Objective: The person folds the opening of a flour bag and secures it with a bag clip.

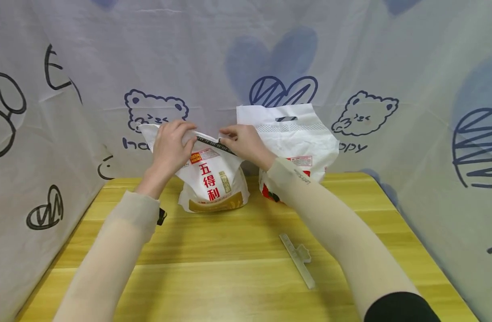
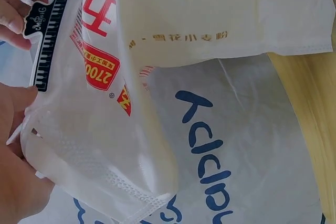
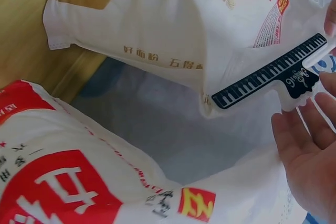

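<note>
A white flour bag (image 1: 213, 179) with red lettering stands at the back of the table, its top folded over. A long black clip (image 1: 215, 145) with a piano-key print lies across the fold; the left wrist view shows its tab marked "Music" (image 2: 39, 19). My left hand (image 1: 171, 145) grips the bag's top beside the clip, thumb at the clip's end. At the clip's tab, the fingers and thumb of my right hand (image 1: 247, 141) pinch it. The right wrist view shows the right hand (image 3: 310, 145) below the tab.
To the right stands a second white bag (image 1: 298, 138) with a handle slot at its top. A pale clip (image 1: 297, 260) lies on the wooden table (image 1: 213, 273) nearer the front. A printed white cloth (image 1: 213, 58) hangs behind and at both sides.
</note>
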